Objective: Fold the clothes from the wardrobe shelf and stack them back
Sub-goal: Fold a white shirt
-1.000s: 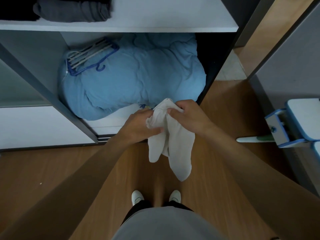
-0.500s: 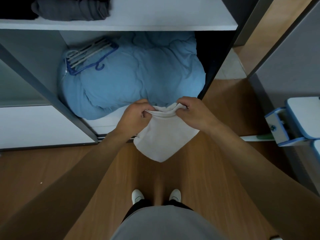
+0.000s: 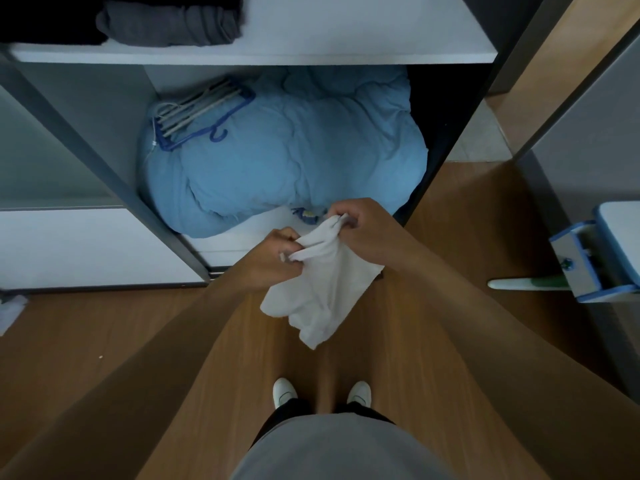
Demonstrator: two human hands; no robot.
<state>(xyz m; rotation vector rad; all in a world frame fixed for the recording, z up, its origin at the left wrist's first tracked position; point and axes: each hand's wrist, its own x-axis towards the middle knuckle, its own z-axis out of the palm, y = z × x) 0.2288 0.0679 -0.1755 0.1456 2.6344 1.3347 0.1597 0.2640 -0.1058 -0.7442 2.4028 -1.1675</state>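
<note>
A small white crumpled cloth garment (image 3: 322,289) is held in the air above the brown wooden floor (image 3: 104,341), at six o'clock of the open wardrobe, so that it can be worked freely with no surface under it. Its upper edge is pinched by the right hand (image 3: 367,233) at one o'clock of the cloth. A gathered fold is gripped by the left hand (image 3: 277,258) at ten o'clock. The rest is left hanging, presumably so that its weight straightens it for folding.

The white wardrobe shelf (image 3: 311,53) at twelve o'clock carries a folded dark grey garment (image 3: 169,24) and is judged to be the place for the stack. Beneath it a bulky light blue quilted duvet (image 3: 294,161) is stuffed, with blue and white plastic hangers (image 3: 197,116) laid on top.

The kind of white garment cannot be told, since it is bunched. Several fingertips are hidden by cloth. A black item at the shelf's far left is cut off.
</note>
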